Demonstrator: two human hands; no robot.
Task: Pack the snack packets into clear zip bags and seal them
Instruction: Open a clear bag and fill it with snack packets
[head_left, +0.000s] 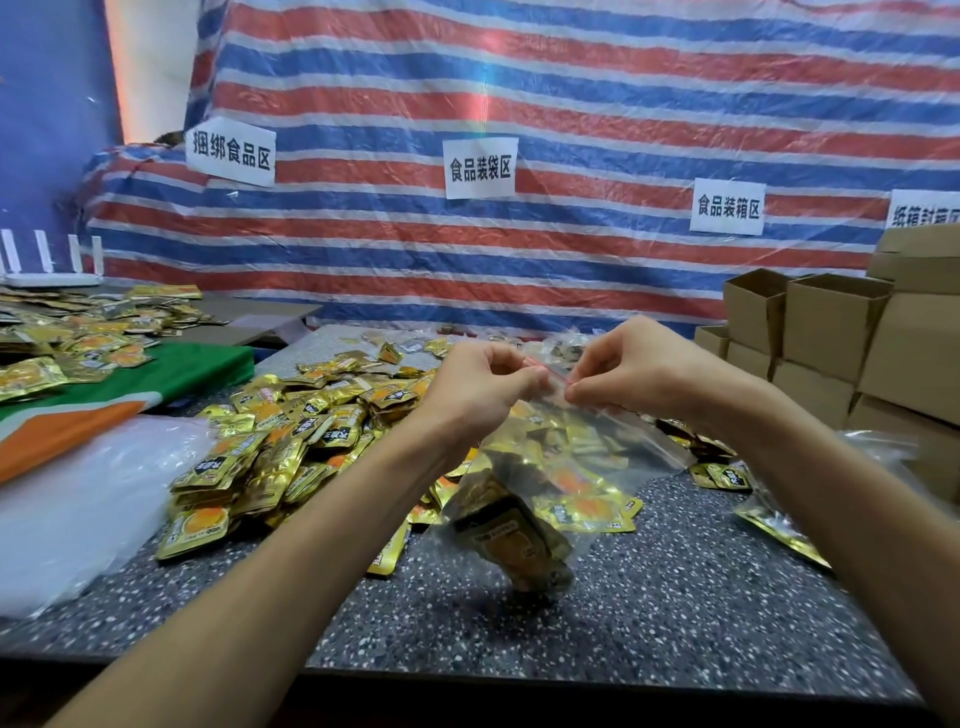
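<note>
While the clear plastic zip bag (576, 467) with its red seal strip hangs over the dark speckled stone table (675, 597), the left hand (478, 384) and the right hand (639, 369) each pinch its top edge between thumb and curled fingers, close together. Gold foil snack packets (514, 540) fill the bag's lower end. A loose heap of matching packets (291, 431) lies on the table, behind and to the left.

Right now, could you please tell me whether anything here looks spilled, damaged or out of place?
Nothing looks damaged or spilled. The zip bag, pinched at its red strip by the left hand and right hand, hangs askew, its snack packets slumped into the low corner. Loose packets lie heaped on the table.
</note>
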